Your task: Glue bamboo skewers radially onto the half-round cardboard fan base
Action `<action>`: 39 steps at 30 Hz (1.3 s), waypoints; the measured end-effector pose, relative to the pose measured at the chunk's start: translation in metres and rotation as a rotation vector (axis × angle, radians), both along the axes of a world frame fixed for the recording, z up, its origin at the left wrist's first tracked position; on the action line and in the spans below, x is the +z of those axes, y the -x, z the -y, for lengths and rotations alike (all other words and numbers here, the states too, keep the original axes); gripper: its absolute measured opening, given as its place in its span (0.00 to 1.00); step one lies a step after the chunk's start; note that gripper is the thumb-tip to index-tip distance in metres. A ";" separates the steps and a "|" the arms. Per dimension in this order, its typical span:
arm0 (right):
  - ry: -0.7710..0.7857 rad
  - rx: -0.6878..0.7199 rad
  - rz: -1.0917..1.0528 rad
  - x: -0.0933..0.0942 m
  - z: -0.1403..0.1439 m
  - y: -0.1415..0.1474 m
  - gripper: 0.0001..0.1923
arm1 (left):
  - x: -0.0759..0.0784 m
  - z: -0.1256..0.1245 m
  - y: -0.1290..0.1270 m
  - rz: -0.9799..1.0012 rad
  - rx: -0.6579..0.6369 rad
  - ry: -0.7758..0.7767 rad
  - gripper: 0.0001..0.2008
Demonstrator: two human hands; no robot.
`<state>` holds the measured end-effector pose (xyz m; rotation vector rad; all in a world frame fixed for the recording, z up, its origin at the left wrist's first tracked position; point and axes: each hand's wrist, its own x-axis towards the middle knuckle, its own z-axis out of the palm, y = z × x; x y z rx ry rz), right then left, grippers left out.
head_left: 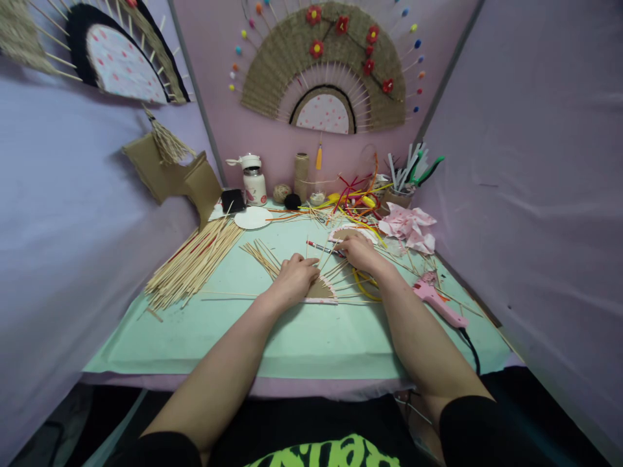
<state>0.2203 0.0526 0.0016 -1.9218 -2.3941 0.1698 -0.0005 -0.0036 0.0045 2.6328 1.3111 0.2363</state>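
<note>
The left hand (293, 275) lies flat, fingers spread and pressing on a brown cardboard half-disc (322, 290) fringed with thin wooden sticks, near the middle of the pale green table mat (302, 344). The right hand (357, 250) pinches one stick (327, 257) between its fingertips — just beyond the half-disc. A heap of bamboo skewers (192, 264) lies left; a pink glue gun (438, 302) lies right.

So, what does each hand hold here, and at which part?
The left hand presses flat on the cardboard half-circle, gripping nothing. The right hand pinches a thin stick at its far end, it seems; fingers hide the exact hold.
</note>
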 end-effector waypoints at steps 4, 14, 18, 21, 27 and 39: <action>-0.005 0.004 0.006 0.000 0.000 0.000 0.23 | 0.001 0.001 -0.001 -0.003 0.012 0.002 0.18; -0.012 0.014 0.007 -0.003 -0.002 -0.001 0.23 | 0.001 0.001 0.000 0.007 0.006 -0.002 0.17; -0.016 0.014 0.004 -0.003 -0.003 -0.001 0.23 | 0.000 -0.001 0.001 0.015 0.017 -0.007 0.17; -0.020 0.009 0.001 -0.003 -0.003 -0.002 0.22 | 0.001 -0.002 0.001 0.005 0.041 -0.018 0.17; -0.035 0.002 -0.004 -0.001 -0.001 -0.002 0.22 | 0.001 -0.002 0.001 -0.004 0.046 -0.022 0.18; 0.013 0.120 0.021 0.005 0.013 0.009 0.26 | 0.003 0.000 0.001 -0.040 0.065 -0.039 0.18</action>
